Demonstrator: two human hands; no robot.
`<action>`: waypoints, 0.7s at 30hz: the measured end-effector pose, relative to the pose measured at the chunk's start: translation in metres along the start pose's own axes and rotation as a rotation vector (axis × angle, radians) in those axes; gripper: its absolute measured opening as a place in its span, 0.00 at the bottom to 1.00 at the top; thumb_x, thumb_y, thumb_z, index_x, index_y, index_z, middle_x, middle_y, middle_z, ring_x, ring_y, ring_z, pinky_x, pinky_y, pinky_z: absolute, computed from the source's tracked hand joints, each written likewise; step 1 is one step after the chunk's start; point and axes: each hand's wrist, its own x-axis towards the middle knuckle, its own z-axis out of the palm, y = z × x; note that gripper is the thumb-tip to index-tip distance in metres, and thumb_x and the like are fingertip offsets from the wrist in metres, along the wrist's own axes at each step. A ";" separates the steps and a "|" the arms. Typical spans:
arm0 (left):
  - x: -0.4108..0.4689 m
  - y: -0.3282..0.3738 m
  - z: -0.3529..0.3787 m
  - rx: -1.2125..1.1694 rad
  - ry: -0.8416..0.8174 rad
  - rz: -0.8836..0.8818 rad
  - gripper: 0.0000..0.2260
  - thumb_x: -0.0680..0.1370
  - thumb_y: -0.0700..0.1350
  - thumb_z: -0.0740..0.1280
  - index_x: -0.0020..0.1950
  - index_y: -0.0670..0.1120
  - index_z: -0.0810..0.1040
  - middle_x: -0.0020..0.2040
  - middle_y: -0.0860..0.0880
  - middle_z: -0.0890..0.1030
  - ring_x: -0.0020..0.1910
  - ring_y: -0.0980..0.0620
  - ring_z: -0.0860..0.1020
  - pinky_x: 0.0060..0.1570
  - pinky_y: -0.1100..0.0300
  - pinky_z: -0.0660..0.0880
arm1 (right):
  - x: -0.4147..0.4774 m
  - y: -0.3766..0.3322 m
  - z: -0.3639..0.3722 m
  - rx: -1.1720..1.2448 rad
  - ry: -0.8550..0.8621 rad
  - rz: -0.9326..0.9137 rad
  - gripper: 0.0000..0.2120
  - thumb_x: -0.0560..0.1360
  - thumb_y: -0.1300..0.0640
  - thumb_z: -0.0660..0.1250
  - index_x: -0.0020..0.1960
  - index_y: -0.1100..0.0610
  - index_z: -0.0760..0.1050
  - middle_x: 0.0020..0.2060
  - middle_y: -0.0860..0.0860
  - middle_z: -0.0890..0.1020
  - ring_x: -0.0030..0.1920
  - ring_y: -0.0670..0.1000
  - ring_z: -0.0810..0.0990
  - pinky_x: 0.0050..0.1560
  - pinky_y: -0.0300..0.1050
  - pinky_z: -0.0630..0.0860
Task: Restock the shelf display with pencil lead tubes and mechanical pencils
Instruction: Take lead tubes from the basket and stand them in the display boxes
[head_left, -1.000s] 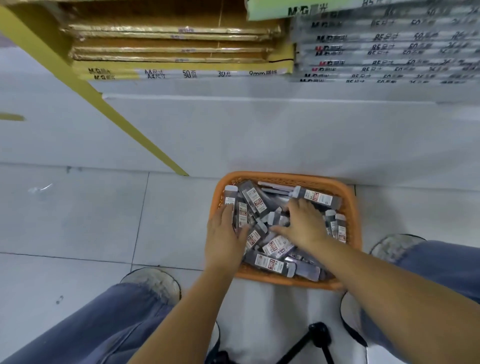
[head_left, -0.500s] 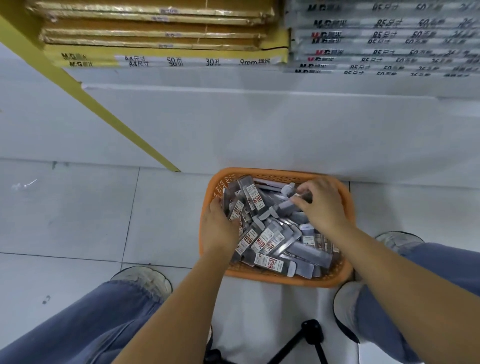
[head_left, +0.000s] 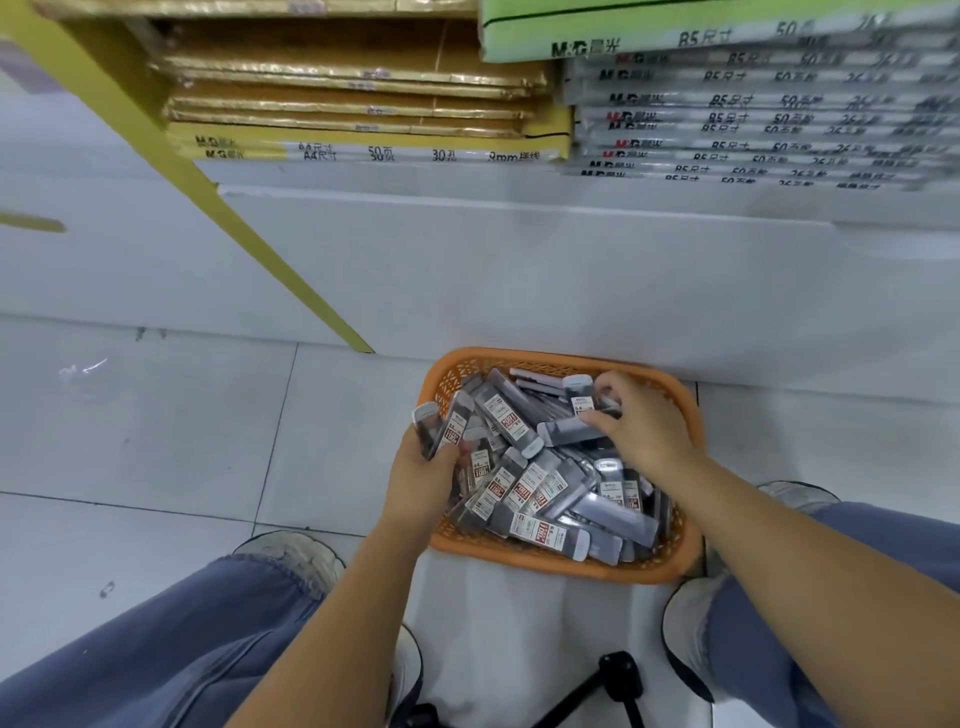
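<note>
An orange plastic basket sits on the floor between my feet, heaped with several grey pencil lead tubes with red and white labels. My left hand is at the basket's left rim and grips two lead tubes that stick up above its fingers. My right hand reaches into the far right of the basket and pinches one lead tube lying across the pile. No mechanical pencils can be told apart in the pile.
The white base of a shelf unit stands just behind the basket. Above it lie stacked loose-leaf paper packs, yellow at left and grey at right. A yellow shelf post slants down left. A black tripod stands between my shoes.
My left hand has lifted two tubes out of the pile at the left rim. My right hand moved from the middle to the far right of the basket and took hold of a tube.
</note>
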 end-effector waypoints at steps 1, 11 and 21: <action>-0.003 0.003 0.000 -0.066 -0.031 -0.037 0.08 0.82 0.42 0.65 0.56 0.54 0.78 0.44 0.51 0.88 0.41 0.53 0.87 0.35 0.59 0.81 | -0.001 -0.002 -0.001 0.039 -0.008 0.016 0.13 0.75 0.48 0.70 0.56 0.49 0.72 0.52 0.46 0.81 0.49 0.49 0.79 0.47 0.46 0.75; -0.035 0.044 0.007 -0.256 -0.271 -0.078 0.07 0.80 0.36 0.67 0.56 0.43 0.80 0.45 0.44 0.86 0.45 0.44 0.85 0.51 0.45 0.81 | -0.030 -0.028 -0.044 0.398 0.017 0.030 0.10 0.70 0.42 0.72 0.45 0.31 0.71 0.49 0.38 0.81 0.52 0.43 0.79 0.50 0.48 0.79; -0.094 0.086 0.009 -0.220 -0.331 0.154 0.14 0.76 0.40 0.74 0.60 0.41 0.79 0.55 0.39 0.85 0.53 0.39 0.84 0.53 0.43 0.82 | -0.079 -0.086 -0.090 0.734 0.069 -0.118 0.07 0.74 0.54 0.72 0.50 0.46 0.77 0.51 0.44 0.83 0.48 0.43 0.83 0.41 0.35 0.79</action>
